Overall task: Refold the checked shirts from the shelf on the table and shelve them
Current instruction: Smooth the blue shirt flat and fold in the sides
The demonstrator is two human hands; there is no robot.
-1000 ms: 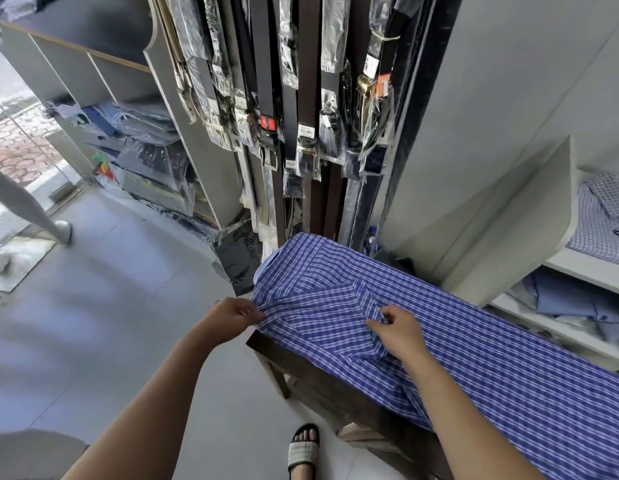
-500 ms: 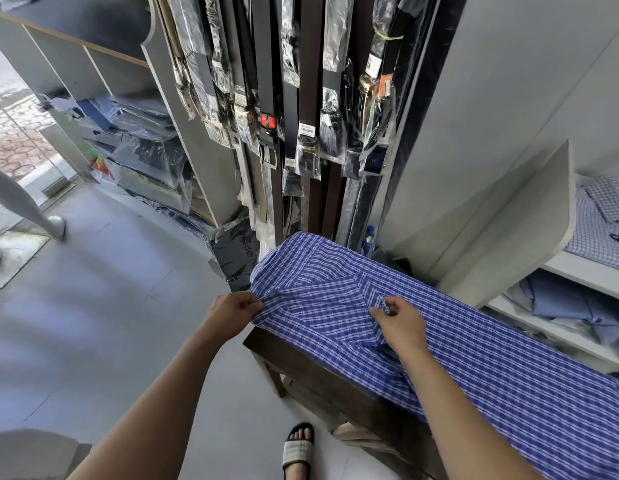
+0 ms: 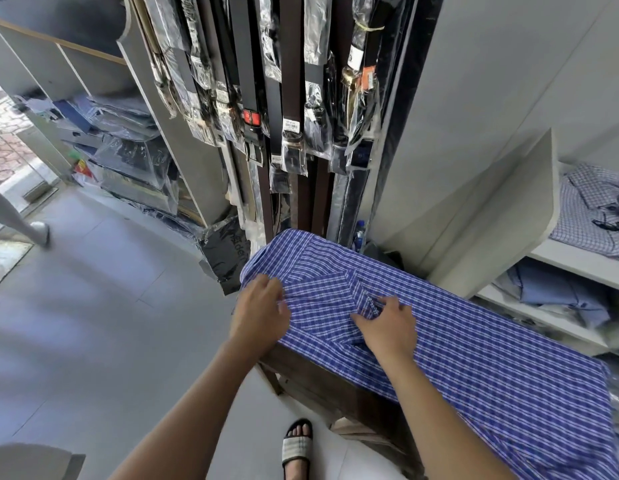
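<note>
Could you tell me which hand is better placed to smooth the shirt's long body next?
Probably the right hand: it rests on the checked shirt beside its long body, while the left hand lies at the collar end.

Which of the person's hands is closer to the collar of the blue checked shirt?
Right. The right hand lies on the shirt with its fingers at the collar; the left hand rests on the shirt's edge near the table corner, apart from the collar.
</note>
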